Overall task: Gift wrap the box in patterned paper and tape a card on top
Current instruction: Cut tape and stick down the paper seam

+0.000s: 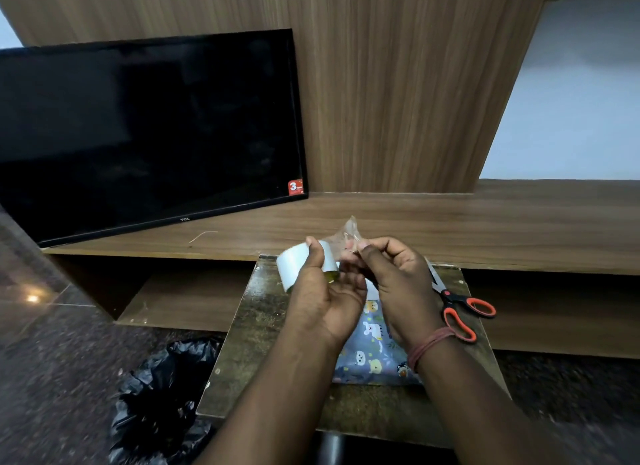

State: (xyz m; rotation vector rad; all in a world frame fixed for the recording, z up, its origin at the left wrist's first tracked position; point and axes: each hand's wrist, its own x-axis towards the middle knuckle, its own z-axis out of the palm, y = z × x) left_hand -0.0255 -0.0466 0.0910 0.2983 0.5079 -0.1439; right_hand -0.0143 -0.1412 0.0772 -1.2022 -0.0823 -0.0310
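Observation:
My left hand [323, 298] grips a roll of clear tape [298, 262] above the small dark table [256, 326]. My right hand [398, 284] pinches the loose end of the tape strip [349, 234], pulled up and away from the roll. Below my hands lies the box wrapped in blue paper with animal prints [374, 353], largely hidden by my wrists. A bit of white, perhaps the card [372, 291], shows between my hands on top of the box.
Scissors with orange and black handles [460, 308] lie on the table's right side. A black TV [149, 132] leans against the wooden wall unit [450, 222] behind. A black plastic bag [162, 402] sits on the floor at the left.

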